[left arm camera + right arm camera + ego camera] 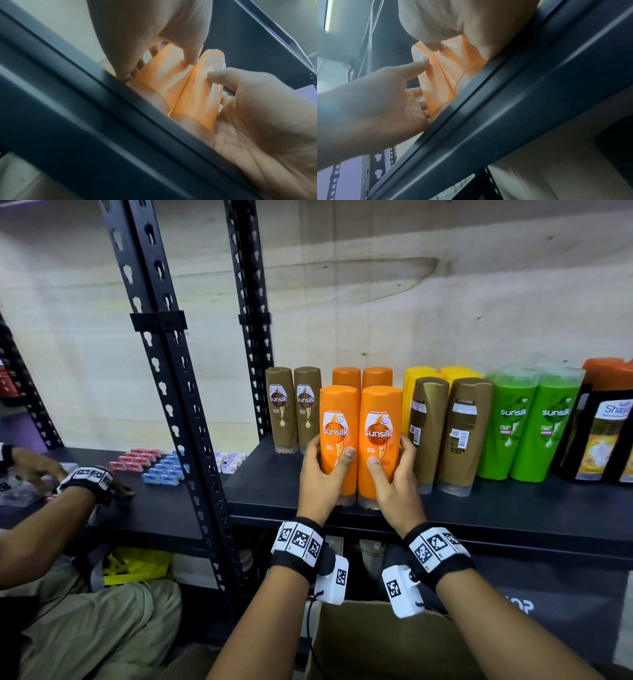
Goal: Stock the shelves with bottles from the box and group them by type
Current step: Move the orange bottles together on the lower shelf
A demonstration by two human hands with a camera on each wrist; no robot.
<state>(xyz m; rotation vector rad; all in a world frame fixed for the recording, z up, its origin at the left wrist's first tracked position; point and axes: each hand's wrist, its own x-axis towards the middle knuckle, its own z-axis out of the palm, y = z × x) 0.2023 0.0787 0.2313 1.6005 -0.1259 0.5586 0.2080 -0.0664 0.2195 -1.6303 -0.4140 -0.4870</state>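
Brown bottles (442, 436) crowd the right side, brown pair (293, 409) the left; shelf front (513, 508) lies bare.

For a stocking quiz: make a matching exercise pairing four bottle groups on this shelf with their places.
Column one:
1. front orange bottles
2. green bottles
3. label-forward brown bottles
4. yellow bottles

Column two:
A. far left, by the rack post
B. behind the back-turned brown pair
C. held in both hands
D. left of the black bottles

Pairs: 1-C, 2-D, 3-A, 4-B
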